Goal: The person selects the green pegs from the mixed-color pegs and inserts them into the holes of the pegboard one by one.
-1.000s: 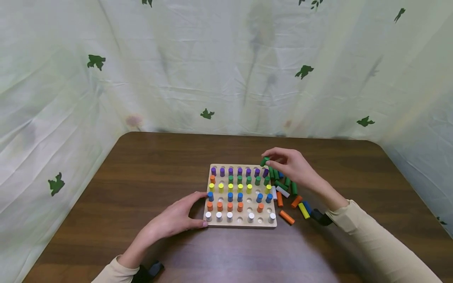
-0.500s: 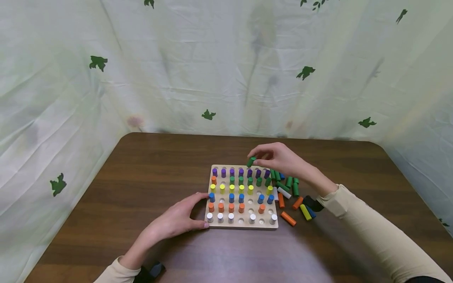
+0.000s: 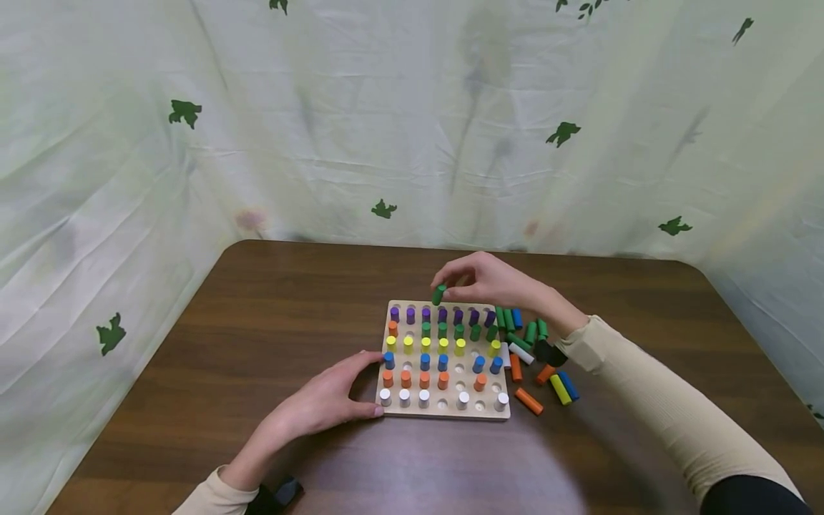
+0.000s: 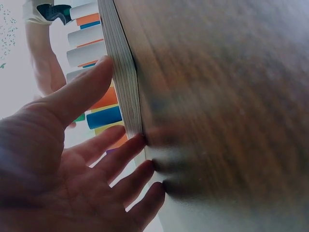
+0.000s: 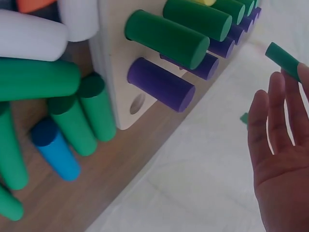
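A wooden pegboard (image 3: 412, 412) lies on the table with rows of purple, green, yellow, blue, orange and white pegs upright in it. My left hand (image 3: 322, 400) rests at its left side, thumb at the near corner and fingertips along the edge; the left wrist view shows the fingers (image 4: 123, 154) fairly straight against the board's side. Above the far purple row (image 3: 426, 315), my right hand (image 3: 486, 281) pinches a green peg (image 3: 439, 294) between thumb and fingers, slightly tilted. An orange peg (image 3: 393, 328) stands at the left end of the green row, with a bare hole beside it.
Loose pegs lie right of the board: several green ones (image 5: 72, 125), a blue peg (image 5: 55, 154), a white peg (image 3: 521, 353), an orange peg (image 3: 528, 401) and a yellow peg (image 3: 560, 390) among them. A pale curtain (image 3: 360, 129) hangs behind the table.
My right hand has carried the green peg leftward from the board's far right corner to over the middle of the purple row. The left hand stays at the board's edge.
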The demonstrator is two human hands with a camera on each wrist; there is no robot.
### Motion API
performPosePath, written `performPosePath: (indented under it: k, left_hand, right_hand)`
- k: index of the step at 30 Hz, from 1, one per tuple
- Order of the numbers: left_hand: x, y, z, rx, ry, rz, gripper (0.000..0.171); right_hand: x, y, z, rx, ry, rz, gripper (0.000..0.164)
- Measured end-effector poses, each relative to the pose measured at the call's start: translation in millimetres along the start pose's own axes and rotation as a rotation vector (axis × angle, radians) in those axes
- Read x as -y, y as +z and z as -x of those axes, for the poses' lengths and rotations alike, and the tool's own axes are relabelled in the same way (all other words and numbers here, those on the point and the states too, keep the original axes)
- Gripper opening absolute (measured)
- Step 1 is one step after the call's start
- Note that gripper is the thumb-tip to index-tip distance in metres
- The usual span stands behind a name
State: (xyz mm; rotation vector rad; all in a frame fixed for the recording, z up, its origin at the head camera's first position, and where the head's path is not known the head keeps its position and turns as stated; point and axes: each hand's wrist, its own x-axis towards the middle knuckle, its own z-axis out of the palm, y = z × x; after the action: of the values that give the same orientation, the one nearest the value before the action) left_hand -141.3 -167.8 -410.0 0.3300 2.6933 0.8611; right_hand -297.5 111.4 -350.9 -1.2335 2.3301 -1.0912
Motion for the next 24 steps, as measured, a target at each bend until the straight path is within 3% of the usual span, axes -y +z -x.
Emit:
performPosePath:
  k: [9,20,24]
  left_hand:
    - [-0.6,-1.1,1.2,0.008,0.004,0.008,0.077]
    - [1.1,-0.9,1.7,0.013,0.016,0.017,0.077]
    - [1.6,-0.8,1.6,0.01,0.029,0.012,0.077]
  right_hand:
    - [1,2,-23,0.055,0.028,0.006,0.019]
    - [0,9,-56,0.12,-0.074,0.035,0.019]
    - [2,12,-64,0.151,-0.065,0.041,0.018]
